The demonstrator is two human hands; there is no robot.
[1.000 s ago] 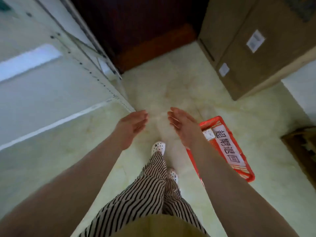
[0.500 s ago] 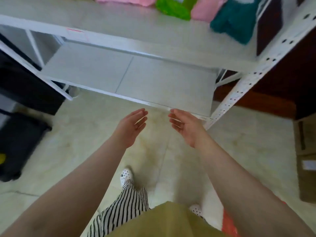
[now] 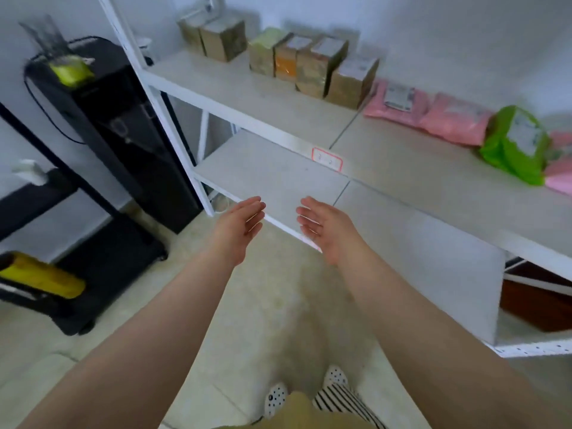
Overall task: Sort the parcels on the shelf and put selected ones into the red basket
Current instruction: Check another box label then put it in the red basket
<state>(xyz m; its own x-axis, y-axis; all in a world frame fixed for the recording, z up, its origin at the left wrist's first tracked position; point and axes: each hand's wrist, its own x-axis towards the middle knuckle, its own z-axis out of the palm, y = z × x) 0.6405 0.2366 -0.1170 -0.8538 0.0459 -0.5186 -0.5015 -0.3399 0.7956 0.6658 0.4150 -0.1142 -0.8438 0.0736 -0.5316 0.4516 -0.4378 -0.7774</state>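
Note:
A white metal shelf (image 3: 387,162) stands ahead. Several brown cardboard parcels (image 3: 309,61) line its back left. To their right lie pink bag parcels (image 3: 445,119) and a green bag parcel (image 3: 513,144). My left hand (image 3: 240,226) and my right hand (image 3: 323,229) are held out in front of the lower shelf board, palms facing each other, fingers apart, nothing in them. Both are well below and in front of the parcels. The red basket is out of view.
A black cart (image 3: 102,131) with a yellow-green item on top stands to the left of the shelf. A yellow roll (image 3: 40,278) lies on its lower level. A red-edged label (image 3: 326,159) is stuck on the shelf's front edge. Pale tile floor lies underfoot.
The view has swung from the floor and the red basket up to the shelf and its parcels. My hands keep the same open pose in front of me.

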